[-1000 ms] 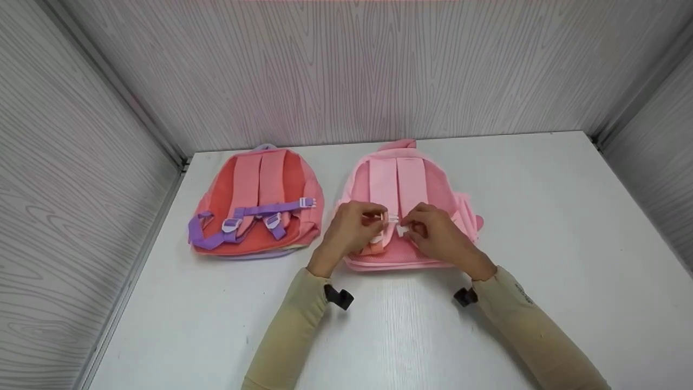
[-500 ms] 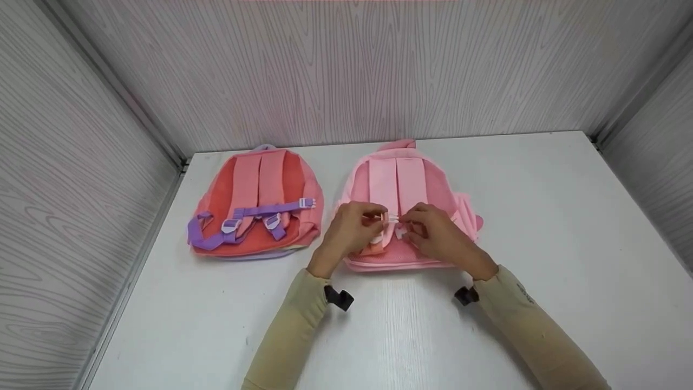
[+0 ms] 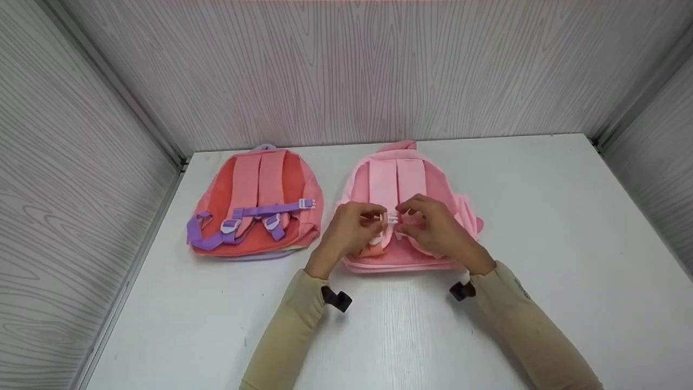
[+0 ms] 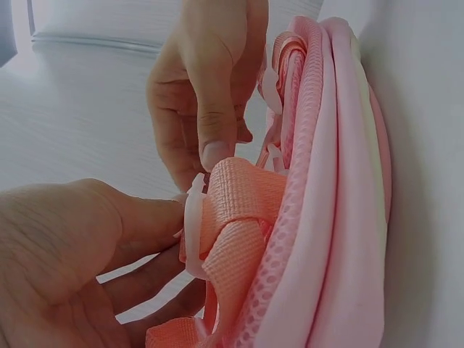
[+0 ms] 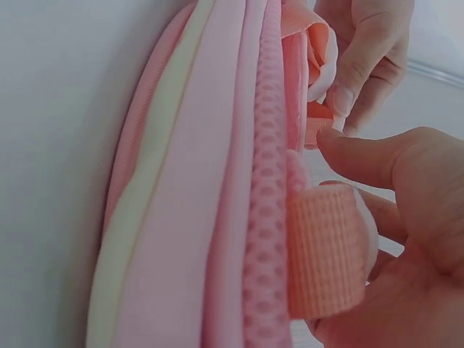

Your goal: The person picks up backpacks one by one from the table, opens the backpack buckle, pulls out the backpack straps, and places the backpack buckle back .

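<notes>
A pink backpack lies straps-up on the table, its two shoulder straps running down the middle. Over the lower part of these straps, my left hand pinches a white plastic buckle between thumb and fingers. My right hand is at the buckle's other end, index finger above and thumb below, spread apart. In the right wrist view its thumb tip is right beside the buckle, near the left thumb. An orange webbing loop stands close to the right fingers. A white strap adjuster is beside the left thumb.
To the left lies a coral backpack, also straps-up, with a purple chest strap across it. White table surrounds both bags. Wood-patterned panels rise at the back and sides.
My right hand has shifted slightly up, and its index finger and thumb have spread farther apart at the buckle. The left hand has stayed almost still.
</notes>
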